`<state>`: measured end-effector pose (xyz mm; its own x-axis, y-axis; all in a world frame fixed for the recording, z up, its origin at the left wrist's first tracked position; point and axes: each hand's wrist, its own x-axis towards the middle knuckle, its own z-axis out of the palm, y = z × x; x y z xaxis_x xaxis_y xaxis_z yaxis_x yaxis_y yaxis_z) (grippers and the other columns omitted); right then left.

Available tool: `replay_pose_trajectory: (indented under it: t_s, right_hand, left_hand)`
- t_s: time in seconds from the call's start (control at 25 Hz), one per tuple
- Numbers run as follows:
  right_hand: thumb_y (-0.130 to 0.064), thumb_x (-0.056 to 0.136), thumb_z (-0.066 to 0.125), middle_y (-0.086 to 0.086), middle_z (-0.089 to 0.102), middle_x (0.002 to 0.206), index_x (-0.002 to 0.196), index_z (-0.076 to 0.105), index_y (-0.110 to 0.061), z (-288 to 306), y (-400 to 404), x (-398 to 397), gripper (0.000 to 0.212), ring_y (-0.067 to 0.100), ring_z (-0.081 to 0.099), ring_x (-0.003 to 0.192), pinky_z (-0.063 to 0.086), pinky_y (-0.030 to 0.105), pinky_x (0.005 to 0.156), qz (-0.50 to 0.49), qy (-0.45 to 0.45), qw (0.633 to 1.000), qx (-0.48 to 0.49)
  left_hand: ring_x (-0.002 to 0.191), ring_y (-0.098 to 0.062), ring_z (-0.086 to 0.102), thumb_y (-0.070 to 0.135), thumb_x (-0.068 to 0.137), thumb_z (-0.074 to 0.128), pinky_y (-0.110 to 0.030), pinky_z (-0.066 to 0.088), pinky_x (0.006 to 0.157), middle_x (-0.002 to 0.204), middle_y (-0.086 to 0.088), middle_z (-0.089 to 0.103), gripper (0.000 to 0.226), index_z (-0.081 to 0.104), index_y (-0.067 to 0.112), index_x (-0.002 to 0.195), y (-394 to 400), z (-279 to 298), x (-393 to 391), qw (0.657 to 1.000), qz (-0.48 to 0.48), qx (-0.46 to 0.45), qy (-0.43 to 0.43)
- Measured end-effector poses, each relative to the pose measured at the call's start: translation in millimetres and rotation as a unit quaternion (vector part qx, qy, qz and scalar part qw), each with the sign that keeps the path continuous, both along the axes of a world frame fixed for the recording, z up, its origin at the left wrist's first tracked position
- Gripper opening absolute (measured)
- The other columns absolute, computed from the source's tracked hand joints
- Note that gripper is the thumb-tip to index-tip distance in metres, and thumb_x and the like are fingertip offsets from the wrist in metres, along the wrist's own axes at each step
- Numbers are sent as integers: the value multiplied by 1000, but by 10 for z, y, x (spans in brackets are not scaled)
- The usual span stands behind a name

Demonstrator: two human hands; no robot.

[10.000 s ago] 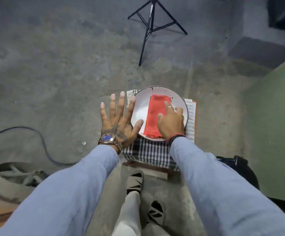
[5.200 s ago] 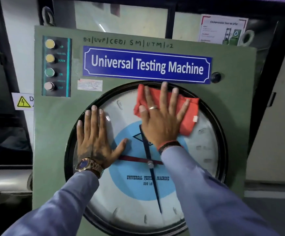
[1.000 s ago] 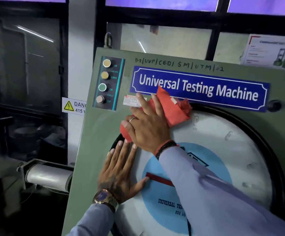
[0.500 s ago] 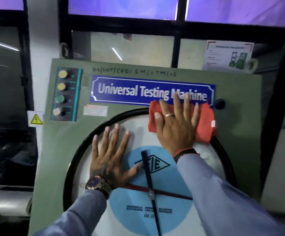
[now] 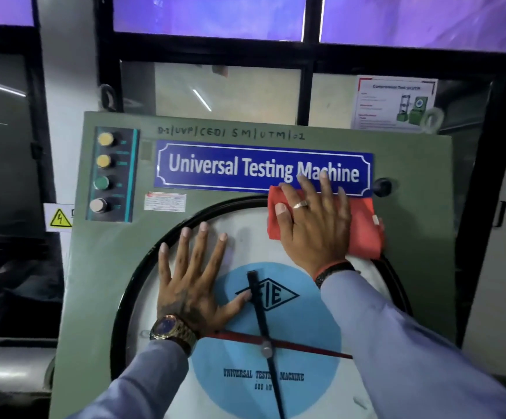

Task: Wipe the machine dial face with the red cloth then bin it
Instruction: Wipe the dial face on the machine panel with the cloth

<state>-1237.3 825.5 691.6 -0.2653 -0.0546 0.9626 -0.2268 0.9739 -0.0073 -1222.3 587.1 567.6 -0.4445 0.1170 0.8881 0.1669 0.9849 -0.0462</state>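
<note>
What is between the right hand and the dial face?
The red cloth, pressed flat under the right hand at the upper edge of the dial face, in the head view.

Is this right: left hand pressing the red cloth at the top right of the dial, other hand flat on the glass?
Wrong hand. The head view shows the right hand pressing the red cloth at the top right of the dial; the left hand lies flat on the glass.

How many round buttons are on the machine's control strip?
4, stacked in a column on the strip left of the blue nameplate: yellow on top, yellow, green, then white lowest.
</note>
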Motion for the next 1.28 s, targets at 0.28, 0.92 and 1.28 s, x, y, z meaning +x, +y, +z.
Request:
replay_pose_trajectory:
  t_s: [0.28, 0.92, 1.28]
  right_hand:
    - [-55, 111, 43, -2, 56, 170, 146, 72, -36, 73, -1266, 49, 49, 34, 25, 171, 15, 68, 135, 104, -29, 971, 213]
    - [-62, 113, 38, 8, 32, 183, 168, 42, -47, -167, -118, -64, 57, 46, 18, 171, 7, 72, 135, -26, 16, 999, -36]
    - [-91, 98, 32, 21, 20, 185, 177, 25, -26, -974, 636, 131, 102, 54, 12, 170, 4, 73, 135, -94, -32, 984, -147]
  left_hand:
    - [173, -33, 9, 98, 84, 50, -51, 4, 140, 187, -6, 11, 117, 14, 35, 177, -498, -530, 238, 999, -2, 44, 6]
    - [172, -38, 10, 92, 90, 40, -60, 8, 138, 186, -11, 11, 108, 15, 34, 177, -83, -24, 7, 1000, -18, -3, 22]
    - [172, -39, 7, 88, 91, 44, -62, 2, 136, 186, -14, 8, 106, 21, 29, 176, 122, 273, -34, 999, -25, -29, 21]
